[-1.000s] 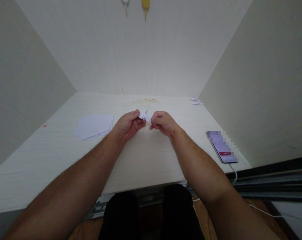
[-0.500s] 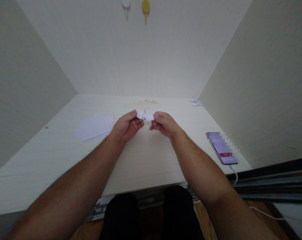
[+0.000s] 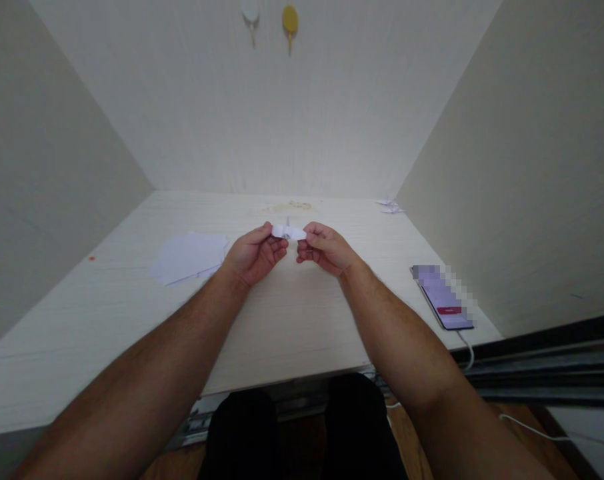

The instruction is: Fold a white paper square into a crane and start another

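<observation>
A small white origami crane is stretched between my two hands above the table. Its wings spread sideways, and a thin point stands up from its middle. My left hand pinches the left wing tip between thumb and fingers. The right wing tip is pinched by my right hand. The lower fingers of both hands curl beneath the paper.
Loose white paper sheets lie left of my hands on the white table. Several folded paper pieces sit in the far right corner. A phone with a cable lies at the right. Two hooks, one a yellow hook, hang on the back wall.
My right hand has shifted very slightly left, and the crane's wings look a little more curved. Both hands keep their pinch. The view has tilted slightly.
</observation>
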Demonstrator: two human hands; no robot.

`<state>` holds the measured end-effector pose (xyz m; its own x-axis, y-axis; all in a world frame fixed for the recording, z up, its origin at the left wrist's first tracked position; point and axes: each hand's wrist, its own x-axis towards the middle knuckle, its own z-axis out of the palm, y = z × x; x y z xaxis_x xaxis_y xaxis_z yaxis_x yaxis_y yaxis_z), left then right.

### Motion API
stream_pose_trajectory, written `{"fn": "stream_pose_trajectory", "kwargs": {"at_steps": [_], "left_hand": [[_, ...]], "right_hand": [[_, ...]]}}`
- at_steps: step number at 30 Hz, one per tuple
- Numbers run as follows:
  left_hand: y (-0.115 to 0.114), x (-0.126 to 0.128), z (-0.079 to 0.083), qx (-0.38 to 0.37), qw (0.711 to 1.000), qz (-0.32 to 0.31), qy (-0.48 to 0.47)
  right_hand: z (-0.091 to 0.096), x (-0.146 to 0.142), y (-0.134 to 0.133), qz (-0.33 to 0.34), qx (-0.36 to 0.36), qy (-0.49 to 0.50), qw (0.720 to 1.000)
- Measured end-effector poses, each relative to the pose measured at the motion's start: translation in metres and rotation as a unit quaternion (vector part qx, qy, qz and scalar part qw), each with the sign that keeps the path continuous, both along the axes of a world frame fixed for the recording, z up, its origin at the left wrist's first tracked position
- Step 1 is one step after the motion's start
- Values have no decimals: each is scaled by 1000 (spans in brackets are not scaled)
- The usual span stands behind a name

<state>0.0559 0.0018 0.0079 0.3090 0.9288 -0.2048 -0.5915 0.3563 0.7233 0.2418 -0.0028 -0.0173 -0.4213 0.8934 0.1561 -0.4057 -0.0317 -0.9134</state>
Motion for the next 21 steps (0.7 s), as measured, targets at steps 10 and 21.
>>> {"fn": "stream_pose_trajectory", "kwargs": {"at_steps": [10, 21], "left_hand": [[-4, -1, -1, 23, 999, -43, -15], [-5, -3, -2, 40, 998, -58, -3]], "right_hand": [[-4, 3, 0, 47, 12, -1, 999], [-1, 3, -1, 38, 19, -18, 999]]}}
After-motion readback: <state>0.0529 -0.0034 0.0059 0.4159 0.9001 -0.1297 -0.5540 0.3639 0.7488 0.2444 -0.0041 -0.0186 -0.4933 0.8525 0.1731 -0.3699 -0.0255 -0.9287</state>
